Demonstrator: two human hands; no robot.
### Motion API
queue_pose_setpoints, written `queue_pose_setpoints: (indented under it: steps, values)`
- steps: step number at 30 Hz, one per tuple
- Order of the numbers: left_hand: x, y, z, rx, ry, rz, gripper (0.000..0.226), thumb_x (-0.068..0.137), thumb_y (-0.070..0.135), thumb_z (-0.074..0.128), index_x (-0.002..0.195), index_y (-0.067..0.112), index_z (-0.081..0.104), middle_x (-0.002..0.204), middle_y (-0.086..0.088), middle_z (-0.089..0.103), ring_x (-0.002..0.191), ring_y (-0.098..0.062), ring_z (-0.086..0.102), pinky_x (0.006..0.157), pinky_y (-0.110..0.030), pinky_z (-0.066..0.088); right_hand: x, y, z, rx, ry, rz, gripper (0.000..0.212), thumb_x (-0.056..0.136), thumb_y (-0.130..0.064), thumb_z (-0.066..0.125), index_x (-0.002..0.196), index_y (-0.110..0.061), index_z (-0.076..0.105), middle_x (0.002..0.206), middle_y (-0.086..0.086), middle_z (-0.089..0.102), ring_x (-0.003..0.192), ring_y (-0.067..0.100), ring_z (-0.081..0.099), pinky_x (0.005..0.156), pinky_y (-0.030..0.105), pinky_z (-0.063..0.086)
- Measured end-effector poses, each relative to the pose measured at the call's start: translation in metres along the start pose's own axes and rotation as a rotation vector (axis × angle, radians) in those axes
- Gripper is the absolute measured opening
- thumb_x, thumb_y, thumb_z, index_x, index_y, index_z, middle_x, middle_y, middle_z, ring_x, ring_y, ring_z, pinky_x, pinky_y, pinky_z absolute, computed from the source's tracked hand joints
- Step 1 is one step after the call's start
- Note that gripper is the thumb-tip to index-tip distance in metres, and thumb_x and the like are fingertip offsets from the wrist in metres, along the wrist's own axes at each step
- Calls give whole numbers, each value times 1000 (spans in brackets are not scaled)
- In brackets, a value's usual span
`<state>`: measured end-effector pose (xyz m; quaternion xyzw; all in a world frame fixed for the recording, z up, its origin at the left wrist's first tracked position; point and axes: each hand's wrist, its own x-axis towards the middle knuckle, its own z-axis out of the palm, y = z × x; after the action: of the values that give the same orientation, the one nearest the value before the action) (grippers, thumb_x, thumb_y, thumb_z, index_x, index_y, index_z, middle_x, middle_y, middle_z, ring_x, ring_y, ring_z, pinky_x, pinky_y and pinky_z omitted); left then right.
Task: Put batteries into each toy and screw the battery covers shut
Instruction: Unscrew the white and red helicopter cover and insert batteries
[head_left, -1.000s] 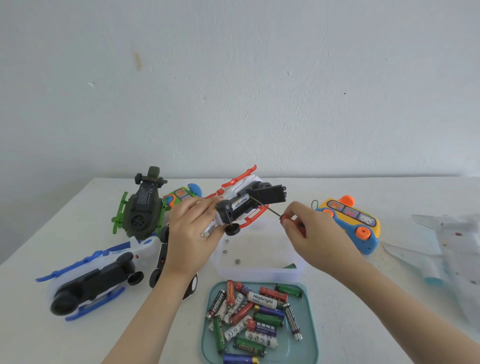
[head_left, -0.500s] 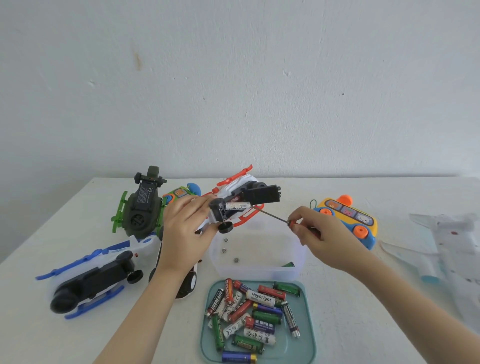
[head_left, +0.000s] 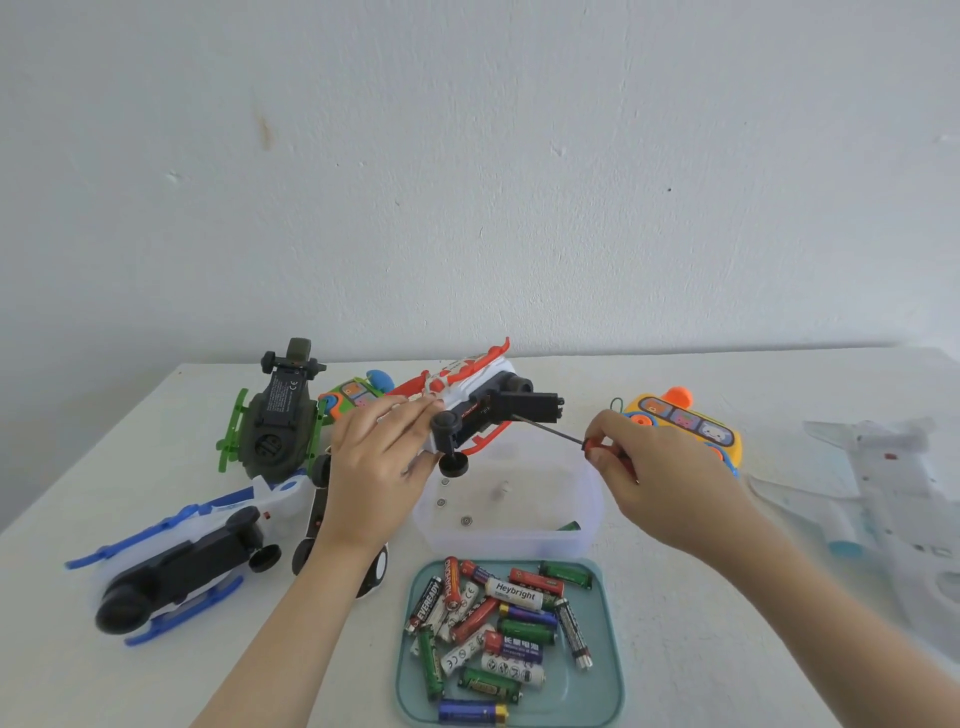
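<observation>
Your left grip (head_left: 374, 467) curls round the red-and-white plastic toy helicopter (head_left: 488, 379), tilting its black belly rightward above the clear plastic tub's (head_left: 511, 541) far rim, likely so the thin red-handled screwdriver (head_left: 553, 431) pinched in your right grip (head_left: 660, 480) meets the cover and loose screws drop inside.

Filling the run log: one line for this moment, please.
step: fastening cover | left hand: grips red helicopter | right hand: holds screwdriver, tip at battery cover

three helicopters (head_left: 275, 421) (head_left: 182, 566) (head_left: 470, 376), one plane (head_left: 883, 493), one screwdriver (head_left: 550, 430), one tray (head_left: 609, 675), one tub (head_left: 509, 541)
</observation>
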<state>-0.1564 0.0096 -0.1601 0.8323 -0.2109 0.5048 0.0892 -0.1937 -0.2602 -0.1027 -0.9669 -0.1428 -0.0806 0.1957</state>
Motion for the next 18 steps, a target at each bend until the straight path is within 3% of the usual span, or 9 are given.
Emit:
queue_pose_setpoints:
  steps: [4,8,13,18]
  values:
    - [3,1,-1,-7,15,-33,25,76,7,71,100,3,76,105,-5,74,103,-21,54,104,-23,28,-2,-8,-4,108,-13,-15,9,97,-31,44,98,-29,53,71,-5,67,66,14,61,62,35,52]
    - [6,6,-4,-88,39,-98,24,80,14,71,100,1,76,102,-7,73,101,-23,58,105,-22,31,-4,-19,-4,220,-37,-71,6,95,-31,47,95,-31,53,68,-6,66,59,8,58,58,33,52]
    - [8,13,-9,-120,25,-111,31,71,7,80,101,-1,74,103,-9,73,101,-25,58,108,-19,29,-5,-29,-1,241,-31,-129,5,95,-30,48,93,-32,53,63,-5,62,53,9,53,51,25,42]
    - [7,15,-13,-114,41,-111,31,73,9,80,103,0,74,103,-8,73,101,-25,58,108,-19,29,-5,-37,2,256,-50,-154,3,94,-29,50,93,-29,54,61,-7,59,50,8,49,51,28,43]
